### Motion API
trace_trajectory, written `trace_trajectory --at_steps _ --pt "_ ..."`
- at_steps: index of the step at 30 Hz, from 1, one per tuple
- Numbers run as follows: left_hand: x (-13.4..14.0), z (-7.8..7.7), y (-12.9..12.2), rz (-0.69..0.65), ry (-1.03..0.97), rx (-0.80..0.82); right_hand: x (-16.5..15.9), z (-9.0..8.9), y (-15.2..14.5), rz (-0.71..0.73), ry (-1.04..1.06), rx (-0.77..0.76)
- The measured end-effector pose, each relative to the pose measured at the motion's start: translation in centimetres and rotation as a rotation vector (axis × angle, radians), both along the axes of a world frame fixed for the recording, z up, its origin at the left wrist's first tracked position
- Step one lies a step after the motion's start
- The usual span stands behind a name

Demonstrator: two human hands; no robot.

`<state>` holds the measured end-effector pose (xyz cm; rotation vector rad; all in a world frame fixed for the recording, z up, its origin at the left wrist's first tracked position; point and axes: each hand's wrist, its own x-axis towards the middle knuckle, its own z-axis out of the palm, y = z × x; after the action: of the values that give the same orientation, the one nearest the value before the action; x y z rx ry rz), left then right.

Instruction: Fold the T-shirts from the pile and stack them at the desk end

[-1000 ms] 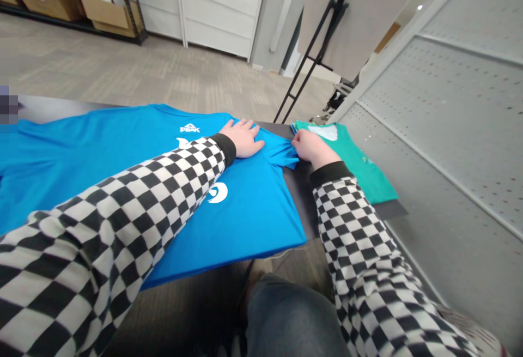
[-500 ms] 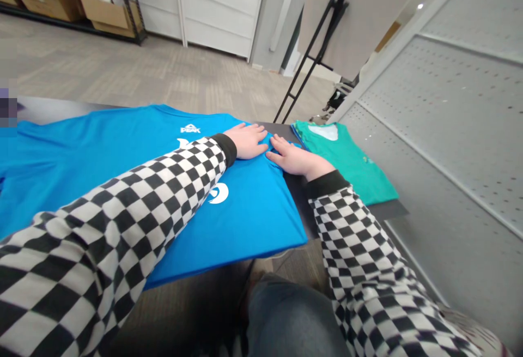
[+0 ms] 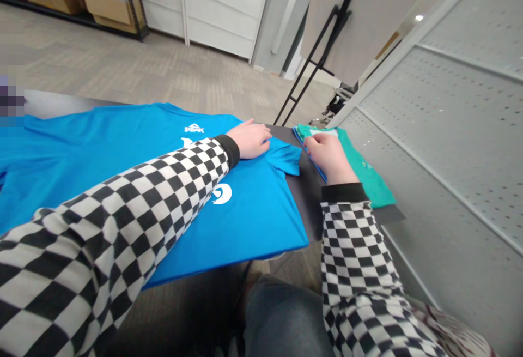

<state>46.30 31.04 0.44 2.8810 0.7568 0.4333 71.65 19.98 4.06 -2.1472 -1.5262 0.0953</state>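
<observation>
A blue T-shirt [image 3: 253,221] with white print lies spread on the dark table, its near hem hanging at the front edge. My left hand [image 3: 251,140] rests flat on it near the shoulder, palm down and fingers stretched out. The short sleeve [image 3: 290,161] sticks out to the right of that hand. Just past the sleeve's end, my right hand [image 3: 327,155] has its fingers curled together, with nothing visible in them. It hovers in front of a folded green shirt [image 3: 368,177] and hides part of it.
The table [image 3: 312,221] shows between the shirts. A grey perforated panel [image 3: 461,144] rises along the right. Behind the table stands a black metal frame [image 3: 314,62]. Cardboard boxes [image 3: 110,8] sit on a shelf at the far left, beside white cabinets [image 3: 223,8].
My right hand has left the blue shirt's sleeve and moved right, its fingers now curled. The sleeve has opened out to the right. My left hand stays on the shirt.
</observation>
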Motion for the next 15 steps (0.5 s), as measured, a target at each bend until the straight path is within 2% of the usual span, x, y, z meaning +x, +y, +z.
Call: trace_trajectory --at_steps 3,5,8,11,15 --pt "0.2 0.4 -0.6 -0.116 -0.071 0.04 0.0 -0.1 -0.8 0.063 0.135 -0.271" --pt "0.4 0.2 -0.9 -0.174 -0.013 -0.01 -0.3 -0.1 -1.1 0.103 0.18 -0.388" --pt "0.9 -0.7 -1.1 -0.173 0.114 -0.095 -0.9 0.1 -1.4 0.094 0.187 -0.382" --pt "1.1 -1.3 -0.9 -0.142 0.149 -0.108 -1.3 0.4 -1.4 0.066 0.176 -0.377" --pt "0.8 -0.5 -1.1 -0.167 0.103 -0.065 -1.1 0.3 -1.3 0.044 0.161 -0.404"
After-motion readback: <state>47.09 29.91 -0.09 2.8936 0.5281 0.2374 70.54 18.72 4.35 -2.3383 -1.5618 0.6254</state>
